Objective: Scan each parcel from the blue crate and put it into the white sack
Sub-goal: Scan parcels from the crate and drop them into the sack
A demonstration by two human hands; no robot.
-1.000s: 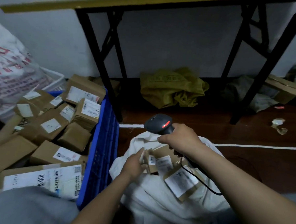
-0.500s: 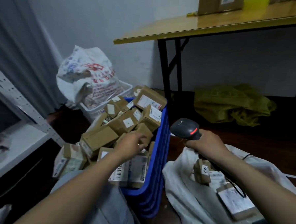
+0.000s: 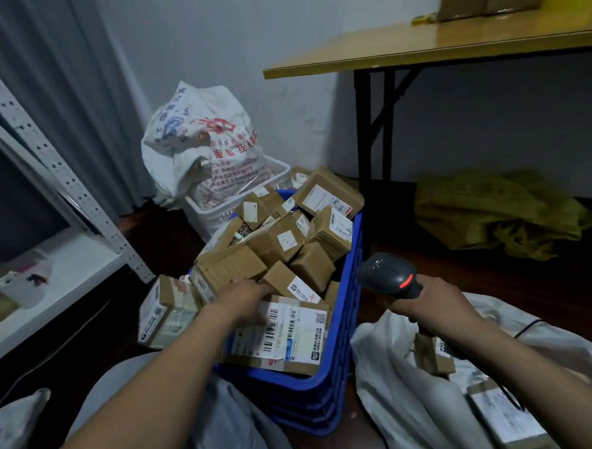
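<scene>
The left hand point(image 3: 246, 299) is down in the crate point(image 3: 350, 295). Its fingers point(image 3: 267, 289) lie over the far edge of a flat parcel point(image 3: 282, 337) at the crate's near edge; I cannot tell whether they grip it. The parcel lies label up, its long axis along that near edge, directly under this hand. The right hand point(image 3: 434, 309) is wrapped round the scanner point(image 3: 389, 277), just off the crate's right edge above the sack point(image 3: 392, 384), with the scanner's head turned toward the crate. The left hand is nearer, so the likely next move is to lift the parcel rightward under the scanner, barcode up.
</scene>
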